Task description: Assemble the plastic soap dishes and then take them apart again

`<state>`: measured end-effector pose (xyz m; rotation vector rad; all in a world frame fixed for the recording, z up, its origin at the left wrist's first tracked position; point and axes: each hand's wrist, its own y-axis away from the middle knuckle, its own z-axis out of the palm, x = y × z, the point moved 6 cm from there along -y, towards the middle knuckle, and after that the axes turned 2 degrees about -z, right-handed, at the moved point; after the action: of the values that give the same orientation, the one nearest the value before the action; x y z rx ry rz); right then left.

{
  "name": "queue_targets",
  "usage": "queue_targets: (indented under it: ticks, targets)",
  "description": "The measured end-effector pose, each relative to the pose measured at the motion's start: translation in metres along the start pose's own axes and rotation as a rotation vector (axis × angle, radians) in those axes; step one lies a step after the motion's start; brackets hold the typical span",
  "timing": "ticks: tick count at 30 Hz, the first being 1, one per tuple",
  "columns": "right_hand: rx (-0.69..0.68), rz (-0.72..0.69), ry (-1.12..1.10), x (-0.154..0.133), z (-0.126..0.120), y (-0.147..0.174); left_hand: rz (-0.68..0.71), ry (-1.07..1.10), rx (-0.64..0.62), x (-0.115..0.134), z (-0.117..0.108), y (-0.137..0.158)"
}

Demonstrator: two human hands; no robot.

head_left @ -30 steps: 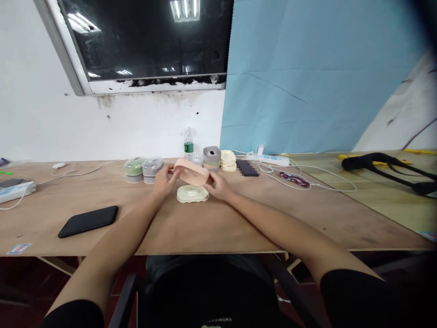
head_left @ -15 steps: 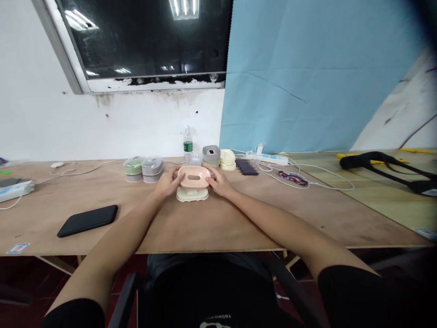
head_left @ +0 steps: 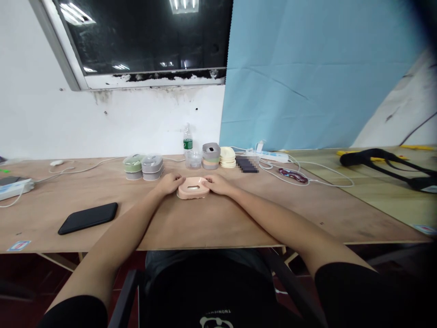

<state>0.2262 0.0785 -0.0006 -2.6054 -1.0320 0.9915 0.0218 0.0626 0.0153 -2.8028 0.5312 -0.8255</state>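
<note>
1. Pressing from both sides, the left hand (head_left: 170,184) and the right hand (head_left: 218,184) lie nearly flat on the plywood desk (head_left: 205,218), fingers curled narrowly against the two ends of the pink rounded plastic dish (head_left: 193,187), which sits on the desk between them.

2. Judging by its height, the pink dish may be seated over another piece, but nothing under it shows, so I cannot tell. If one hand pushes harder than the other, it could seat crooked or pop up at one end.

3. Fingertips sit at the rim on both ends; a downward squeeze could pinch them against the desk.

4. Just behind the pink dish stand a clear plastic cup (head_left: 193,160) and a slim green-labelled bottle (head_left: 187,139). A hand lifting forward off the dish could tip the bottle, which looks tall and light.

5. Behind and to the left of the pink dish sit a green lidded tub (head_left: 133,166) and a grey lidded tub (head_left: 152,166); behind and to the right stand a grey-topped stack of tubs (head_left: 211,156) and a stack of cream lids (head_left: 227,158). A sideways sweep of an elbow or wrist could topple the stacks.

6. Far left of the pink dish a black phone (head_left: 88,217) lies near the desk's front edge, where a forearm drawn back could nudge it off.
</note>
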Motion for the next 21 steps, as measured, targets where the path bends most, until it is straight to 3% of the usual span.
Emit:
queue_targets:
  ticks: [7, 13, 21]
  targets:
    - [-0.075, 0.100, 0.182, -0.001, 0.002, 0.001, -0.134, -0.088, -0.037, -0.017, 0.004, -0.004]
    - [0.183, 0.216, 0.297, 0.006, -0.018, -0.032, -0.119, -0.137, -0.012, -0.021, 0.004, -0.005]
    - [0.256, 0.236, 0.382, -0.001, -0.004, -0.094, -0.010, -0.166, -0.016, -0.017, 0.006, -0.004]
